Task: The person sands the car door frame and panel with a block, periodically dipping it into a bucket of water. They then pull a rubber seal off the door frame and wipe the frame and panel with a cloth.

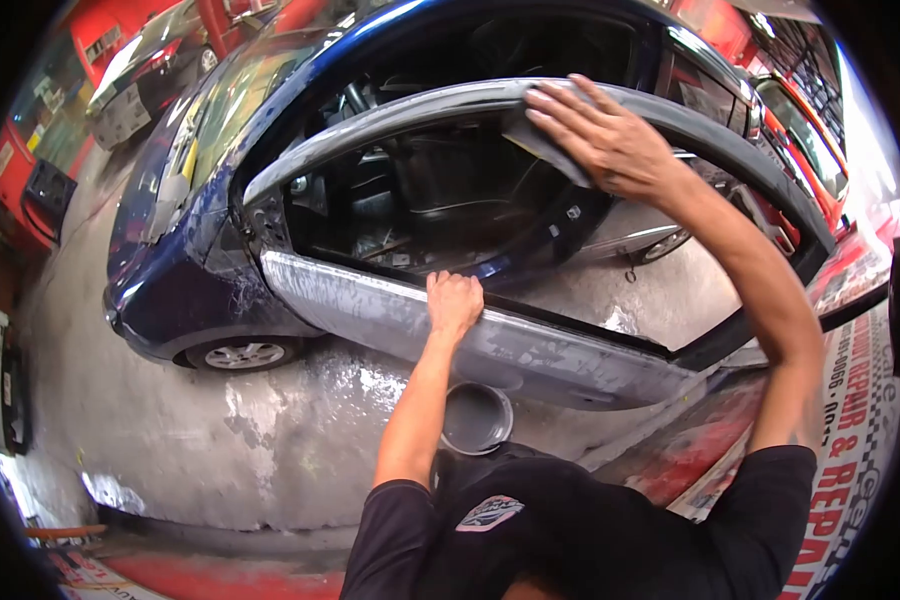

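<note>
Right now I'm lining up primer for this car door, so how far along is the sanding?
Looks done: the lower door panel is dull grey and scuffed across its length. In hand: the right hand presses a sheet of sandpaper on the top of the window frame, while the left hand grips the door's sill edge. Probably left: the frame's far, darker stretch toward the right. A grey bucket sits below.

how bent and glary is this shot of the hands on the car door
Head view: strong fisheye, the car door frame curves, corners go black; daylight blows out the right edge; wet glare on the concrete floor; right hand and left hand both look sharp.
</note>
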A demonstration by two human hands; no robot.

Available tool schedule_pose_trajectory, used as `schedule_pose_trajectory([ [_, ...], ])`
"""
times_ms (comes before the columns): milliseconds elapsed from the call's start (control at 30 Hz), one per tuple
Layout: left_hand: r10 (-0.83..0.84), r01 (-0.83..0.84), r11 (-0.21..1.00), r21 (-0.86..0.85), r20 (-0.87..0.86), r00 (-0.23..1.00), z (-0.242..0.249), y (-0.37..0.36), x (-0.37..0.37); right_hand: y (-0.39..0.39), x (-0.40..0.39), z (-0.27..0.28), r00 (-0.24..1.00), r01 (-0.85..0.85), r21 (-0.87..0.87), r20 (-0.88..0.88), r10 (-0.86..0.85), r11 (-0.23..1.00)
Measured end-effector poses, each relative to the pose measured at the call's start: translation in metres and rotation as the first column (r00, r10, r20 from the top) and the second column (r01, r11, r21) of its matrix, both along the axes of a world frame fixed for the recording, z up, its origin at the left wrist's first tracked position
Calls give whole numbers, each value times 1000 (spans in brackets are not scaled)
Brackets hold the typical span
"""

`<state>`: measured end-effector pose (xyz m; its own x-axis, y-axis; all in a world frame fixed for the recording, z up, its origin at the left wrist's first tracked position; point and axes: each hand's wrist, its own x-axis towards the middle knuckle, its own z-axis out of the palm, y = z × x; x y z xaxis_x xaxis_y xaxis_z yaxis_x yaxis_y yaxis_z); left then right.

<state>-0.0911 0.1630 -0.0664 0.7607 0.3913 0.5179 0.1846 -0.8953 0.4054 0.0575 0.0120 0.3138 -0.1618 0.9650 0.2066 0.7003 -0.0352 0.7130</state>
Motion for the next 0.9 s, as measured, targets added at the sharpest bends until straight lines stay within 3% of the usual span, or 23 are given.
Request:
schedule_pose_trajectory([
  [67,4,-4,1000,-1,9,1000,-1,0,-1,-45,18,11,987,22,-20,162,-19,1000],
  [200,22,-23,1000,3,32,999,-1,-2,0,-17,-2,-2,994,78,38,80,-81,996],
  [267,6,-7,1000,19,35,999,-1,-3,-2,21,-7,-16,994,7,24,113,-10,1000],
  [467,14,-14,1000,-11,30,999,0,1,-3,-45,17,19,994,68,-33,87,-65,997],
  [633,-9,8,1000,11,29,1000,0,1,0,14,-1,-2,1000,11,-83,4,-11,996],
  [733,-17,17,1000,0,52,999,-5,2,-2,-34,12,27,990,36,-140,141,-16,990],
  [800,7,-7,1000,-6,68,998,-6,0,0,-37,18,29,991,32,-149,133,-13,988],
  [900,-20,20,1000,-1,58,998,0,1,-1,1,4,0,994,43,-49,98,-38,998],
])
